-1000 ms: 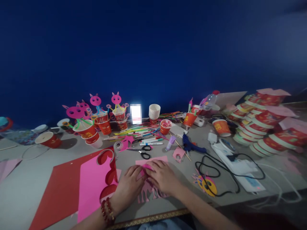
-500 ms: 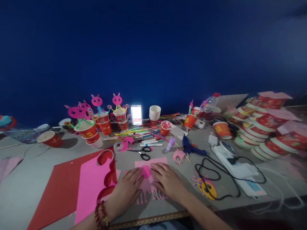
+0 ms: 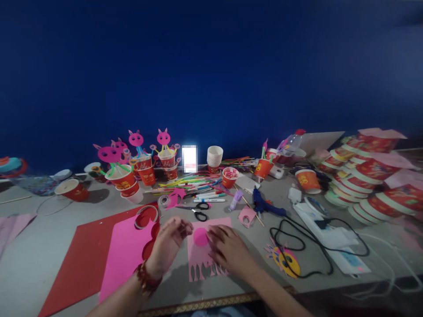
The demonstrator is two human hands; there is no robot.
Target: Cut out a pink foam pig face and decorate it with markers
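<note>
A light pink paper sheet (image 3: 198,257), its near edge cut into fringe-like strips, lies on the table in front of me. On its upper half rests a bright pink paper circle (image 3: 201,237). My right hand (image 3: 228,251) lies over the sheet's right side, fingers stretched out, with the fingertips at the circle's right edge. My left hand (image 3: 170,242) is raised just left of the sheet, palm turned inward, fingers loosely bent and apart, with nothing visible in it. Beyond the sheet are black-handled scissors (image 3: 200,211).
Left lie a red sheet (image 3: 82,246) and a bright pink sheet (image 3: 122,246) with a tape roll (image 3: 147,216). A blue glue gun (image 3: 266,204), its cord and a power strip (image 3: 330,233) are right. Decorated cups (image 3: 124,178), markers (image 3: 209,200) and stacked cups (image 3: 366,171) stand around.
My left hand has lifted off the pink sheet and moved left, turning its palm inward and uncovering the circle's left side. My right hand stays on the sheet.
</note>
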